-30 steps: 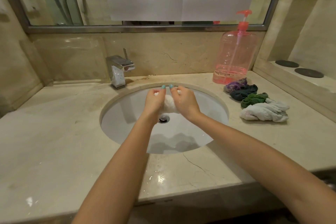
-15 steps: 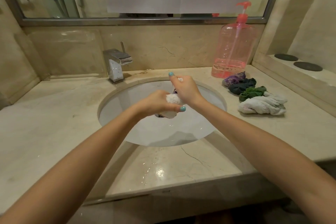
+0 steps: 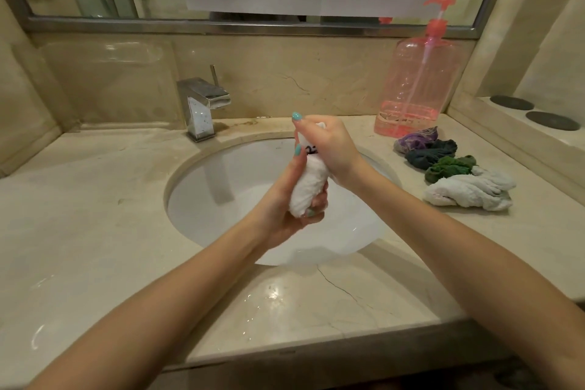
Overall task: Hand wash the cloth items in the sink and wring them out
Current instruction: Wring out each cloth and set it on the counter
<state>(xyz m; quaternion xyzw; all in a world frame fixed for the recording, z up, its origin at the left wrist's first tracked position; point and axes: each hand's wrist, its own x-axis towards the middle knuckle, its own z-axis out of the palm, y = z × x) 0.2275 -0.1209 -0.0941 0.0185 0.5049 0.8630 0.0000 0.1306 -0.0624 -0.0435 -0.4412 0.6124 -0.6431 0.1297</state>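
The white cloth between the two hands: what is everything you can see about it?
The white cloth is a small, soft, towel-like piece bunched into a thick roll, tilted nearly upright above the sink. The left hand grips its lower end and the right hand its upper end, so mostly the middle shows. A small dark mark sits near the upper part. It appears to touch only the hands.

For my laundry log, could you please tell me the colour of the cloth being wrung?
The cloth is white with a small dark mark; head view.
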